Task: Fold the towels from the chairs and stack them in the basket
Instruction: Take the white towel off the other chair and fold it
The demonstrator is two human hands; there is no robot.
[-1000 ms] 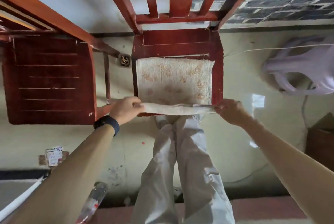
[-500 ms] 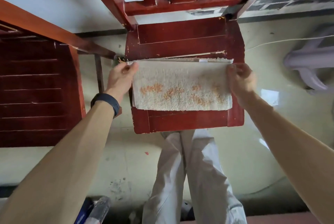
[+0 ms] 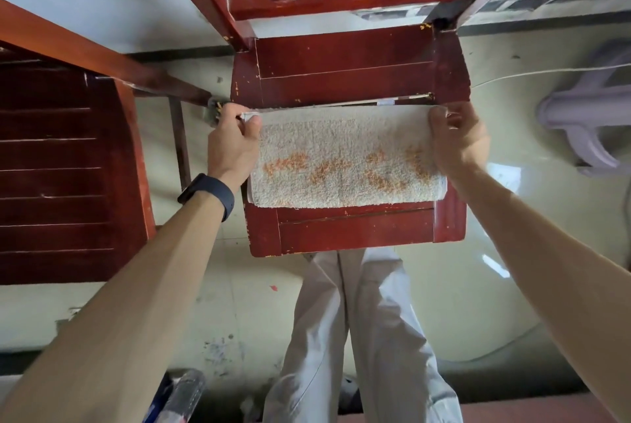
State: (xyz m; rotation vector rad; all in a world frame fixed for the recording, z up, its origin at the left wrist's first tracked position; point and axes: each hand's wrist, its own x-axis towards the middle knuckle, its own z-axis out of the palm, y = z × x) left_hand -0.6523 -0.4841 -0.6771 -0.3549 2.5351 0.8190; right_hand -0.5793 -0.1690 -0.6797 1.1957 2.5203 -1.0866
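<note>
A cream towel [image 3: 345, 159] with orange marks lies folded in half on the seat of a red wooden chair [image 3: 345, 77]. My left hand [image 3: 232, 146] pinches the towel's far left corner, fingers closed on the doubled edge. My right hand [image 3: 457, 139] rests on the towel's right end, with its fingers curled over the far right corner. The fold runs along the near side of the towel. No basket is in view.
A second red wooden chair [image 3: 58, 170] stands to the left, its seat close to my left arm. A pale purple plastic stool [image 3: 587, 108] sits at the right. My legs in light trousers [image 3: 358, 337] are below the chair. A plastic bottle [image 3: 184, 395] lies on the floor.
Both hands carried the towel's near edge away from me over the far edge, folding it in half. They now hold the far corners down on the seat.
</note>
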